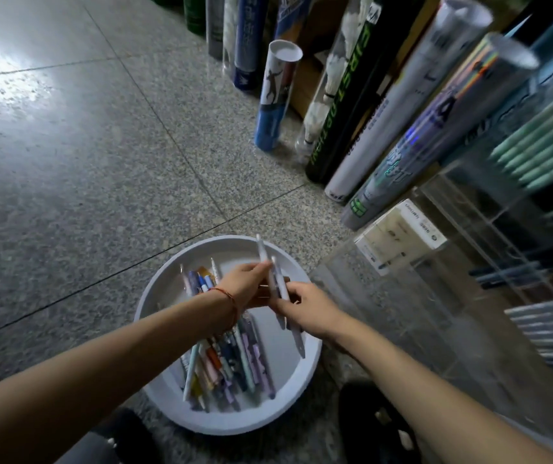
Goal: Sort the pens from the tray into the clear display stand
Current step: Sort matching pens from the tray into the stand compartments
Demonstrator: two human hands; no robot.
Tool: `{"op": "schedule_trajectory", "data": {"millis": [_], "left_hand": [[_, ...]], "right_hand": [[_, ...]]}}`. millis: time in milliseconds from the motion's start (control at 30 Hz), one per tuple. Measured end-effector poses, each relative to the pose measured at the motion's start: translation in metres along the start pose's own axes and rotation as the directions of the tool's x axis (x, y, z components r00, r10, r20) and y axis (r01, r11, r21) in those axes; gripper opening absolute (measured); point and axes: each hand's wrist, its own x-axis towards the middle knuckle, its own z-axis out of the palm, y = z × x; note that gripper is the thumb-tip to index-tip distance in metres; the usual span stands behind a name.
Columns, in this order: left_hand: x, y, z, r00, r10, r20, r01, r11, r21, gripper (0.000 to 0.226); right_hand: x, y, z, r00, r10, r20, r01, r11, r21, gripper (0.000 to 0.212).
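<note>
White plastic tray (174, 406) sits on the speckled floor closest to the person, with a loose heap of mixed pens (231, 366) lying along its left and middle. Above the tray's far half, the left hand (246, 284) pinches the upper part of a few pale pens (273, 276) with thumb and fingertips, while the right hand (307, 308) closes its fingers around the same bundle lower down. This looks like the gathering step: matching pens are being squared up together. Next, the bundle likely has to travel right to the clear display stand (442, 262), tips aligned, into a free slot; farther back stand shuttlecock tubes (345, 105).
</note>
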Motion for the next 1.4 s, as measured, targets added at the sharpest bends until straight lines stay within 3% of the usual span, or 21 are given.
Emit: {"op": "schedule_trajectory", "data": {"millis": [100, 167, 233, 300, 400, 533, 700, 800, 900, 1167, 1267, 1400], "left_hand": [[-0.016, 0.029, 0.028, 0.994, 0.099, 0.037, -0.096, 0.993, -0.066, 0.024], [-0.028, 0.050, 0.044, 0.979, 0.205, -0.015, -0.206, 0.978, -0.034, 0.021], [-0.043, 0.071, 0.063, 0.954, 0.298, -0.031, -0.297, 0.955, 0.018, 0.018], [-0.062, 0.084, 0.087, 0.942, 0.333, 0.048, -0.335, 0.942, 0.025, 0.018], [-0.094, 0.082, 0.140, 0.930, 0.323, 0.177, -0.348, 0.927, 0.137, 0.022], [-0.136, 0.049, 0.218, 0.878, 0.317, 0.358, -0.414, 0.879, 0.235, 0.019], [-0.179, 0.025, 0.268, 0.803, 0.105, 0.586, -0.359, 0.871, 0.335, 0.035], [-0.189, 0.021, 0.274, 0.806, 0.070, 0.588, -0.345, 0.863, 0.370, 0.036], [-0.187, 0.029, 0.285, 0.806, 0.109, 0.581, -0.369, 0.861, 0.351, 0.034], [-0.195, 0.049, 0.330, 0.755, 0.113, 0.646, -0.463, 0.789, 0.404, 0.031], [-0.201, 0.041, 0.343, 0.733, 0.045, 0.679, -0.448, 0.782, 0.433, 0.030], [-0.197, 0.029, 0.348, 0.747, 0.072, 0.661, -0.457, 0.777, 0.433, 0.030]], "right_hand": [[-0.022, -0.014, -0.032, 0.999, -0.028, -0.041, 0.029, 1.000, 0.012, 0.008], [-0.042, -0.020, -0.055, 0.992, -0.043, -0.119, 0.045, 0.999, 0.018, 0.004], [-0.070, -0.028, -0.083, 0.975, -0.057, -0.217, 0.050, 0.998, -0.037, 0.009], [-0.105, -0.037, -0.115, 0.950, -0.077, -0.302, 0.060, 0.996, -0.066, 0.022], [-0.165, -0.040, -0.156, 0.909, -0.092, -0.407, 0.069, 0.995, -0.070, 0.024], [-0.242, -0.022, -0.176, 0.826, -0.042, -0.561, 0.107, 0.991, 0.083, 0.015], [-0.300, 0.008, -0.183, 0.675, 0.100, -0.731, 0.207, 0.925, 0.318, 0.019], [-0.314, 0.016, -0.203, 0.666, 0.187, -0.722, 0.234, 0.867, 0.440, 0.015], [-0.325, 0.015, -0.225, 0.672, 0.169, -0.721, 0.345, 0.790, 0.507, 0.011], [-0.374, 0.016, -0.259, 0.591, 0.020, -0.807, 0.528, 0.747, 0.405, 0.017], [-0.391, 0.033, -0.260, 0.581, 0.009, -0.814, 0.523, 0.762, 0.382, 0.017], [-0.394, 0.052, -0.260, 0.536, 0.021, -0.844, 0.495, 0.803, 0.333, 0.011]]}}
